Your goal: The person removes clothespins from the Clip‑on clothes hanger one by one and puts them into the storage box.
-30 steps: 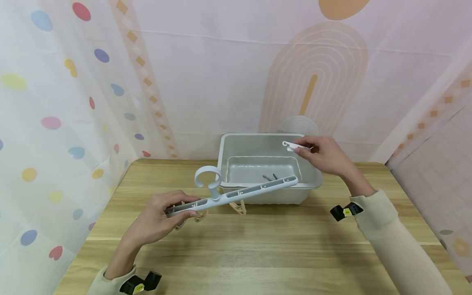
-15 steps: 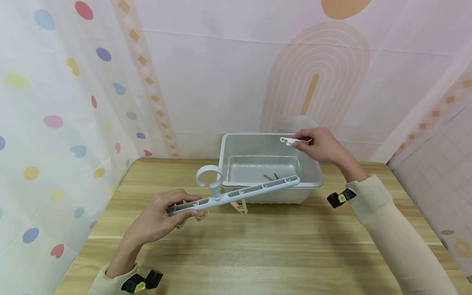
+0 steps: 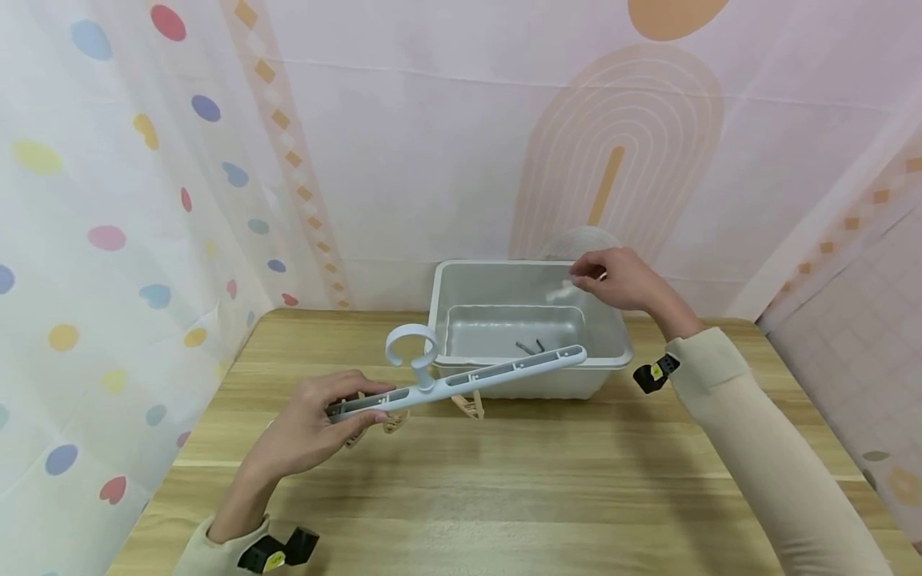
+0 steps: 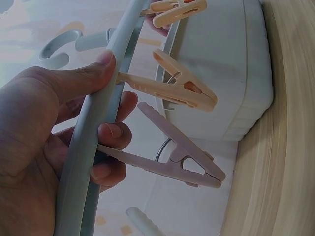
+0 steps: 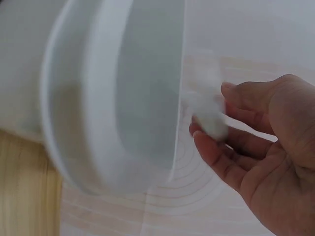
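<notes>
My left hand [image 3: 310, 424] grips one end of a pale blue-grey clip hanger [image 3: 426, 387] with an open round hook [image 3: 410, 330]. Below its bar hang a lilac clothespin [image 4: 189, 164] and peach clothespins [image 4: 179, 91], seen close up in the left wrist view. Over the right side of a grey plastic bin [image 3: 562, 386], my right hand [image 3: 615, 278] has its fingers loosely bent and parted. A motion-blurred white clothespin [image 3: 562, 291] is in the air just below and left of those fingertips. In the right wrist view this clothespin [image 5: 209, 110] smears beside the fingers.
The bin stands at the back of a wooden table [image 3: 461, 496], in front of a patterned cloth backdrop [image 3: 403, 176]. Small dark pieces [image 3: 529, 347] lie on the bin's floor. The hanger's far end overlaps the bin's front rim in the head view.
My right hand has moved slightly up and left over the bin, then let go of the white clothespin it was pinching, which drops. The left hand and hanger stay nearly still.
</notes>
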Tool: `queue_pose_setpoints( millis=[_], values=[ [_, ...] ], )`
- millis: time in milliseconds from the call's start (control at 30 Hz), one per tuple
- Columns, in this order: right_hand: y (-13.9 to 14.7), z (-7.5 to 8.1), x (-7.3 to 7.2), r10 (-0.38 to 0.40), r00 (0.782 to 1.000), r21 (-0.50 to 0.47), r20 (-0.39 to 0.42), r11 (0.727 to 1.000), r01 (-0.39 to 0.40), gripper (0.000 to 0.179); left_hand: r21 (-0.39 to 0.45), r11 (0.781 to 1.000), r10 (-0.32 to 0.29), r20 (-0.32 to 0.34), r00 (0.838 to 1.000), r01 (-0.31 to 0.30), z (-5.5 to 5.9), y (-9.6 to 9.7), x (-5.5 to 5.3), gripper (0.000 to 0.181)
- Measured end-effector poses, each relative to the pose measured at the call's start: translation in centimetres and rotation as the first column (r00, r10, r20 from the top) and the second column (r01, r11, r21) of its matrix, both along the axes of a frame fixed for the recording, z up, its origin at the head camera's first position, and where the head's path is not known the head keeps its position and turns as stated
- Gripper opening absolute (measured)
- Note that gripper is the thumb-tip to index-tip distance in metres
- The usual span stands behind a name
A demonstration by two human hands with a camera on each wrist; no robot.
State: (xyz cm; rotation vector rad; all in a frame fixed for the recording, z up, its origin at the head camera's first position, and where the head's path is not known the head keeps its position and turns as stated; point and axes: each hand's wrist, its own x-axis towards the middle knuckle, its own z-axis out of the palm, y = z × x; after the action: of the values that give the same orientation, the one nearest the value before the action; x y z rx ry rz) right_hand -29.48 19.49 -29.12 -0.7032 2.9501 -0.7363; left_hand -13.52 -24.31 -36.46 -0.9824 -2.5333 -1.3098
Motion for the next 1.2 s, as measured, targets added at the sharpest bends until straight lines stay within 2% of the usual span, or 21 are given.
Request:
queue_pose_setpoints(
  millis=[200, 467, 800, 1000, 1200],
  values=[
    [0.5, -0.5, -0.1, -0.043, 0.998, 0.016, 0.050, 0.999, 0.043, 0.037, 0.008, 1.000, -0.008, 0.002, 1.000, 0.008, -0.1, 0.1, 0.0, 0.032],
    [0.9, -0.2, 1.0, -0.054, 0.995, -0.042, 0.085, 0.997, 0.058, 0.048, 0.007, 1.000, -0.005, 0.004, 1.000, 0.005, -0.1, 0.1, 0.2, 0.033],
    [1.5, -0.7, 2.6, -0.041, 0.996, -0.135, 0.082, 0.990, 0.051, 0.059, -0.004, 1.000, 0.011, 0.027, 1.000, -0.011, 0.1, 0.1, 0.4, 0.033],
    [2.1, -1.2, 4.0, -0.032, 0.998, -0.174, 0.056, 0.984, 0.041, 0.063, 0.000, 1.000, 0.000, 0.010, 1.000, 0.000, 0.0, 0.4, 0.1, 0.032],
    [2.3, -1.6, 5.3, -0.021, 0.998, -0.195, 0.053, 0.980, 0.031, 0.069, 0.005, 1.000, -0.001, 0.033, 0.999, 0.001, -0.1, 0.5, 0.0, 0.032]
  ],
)
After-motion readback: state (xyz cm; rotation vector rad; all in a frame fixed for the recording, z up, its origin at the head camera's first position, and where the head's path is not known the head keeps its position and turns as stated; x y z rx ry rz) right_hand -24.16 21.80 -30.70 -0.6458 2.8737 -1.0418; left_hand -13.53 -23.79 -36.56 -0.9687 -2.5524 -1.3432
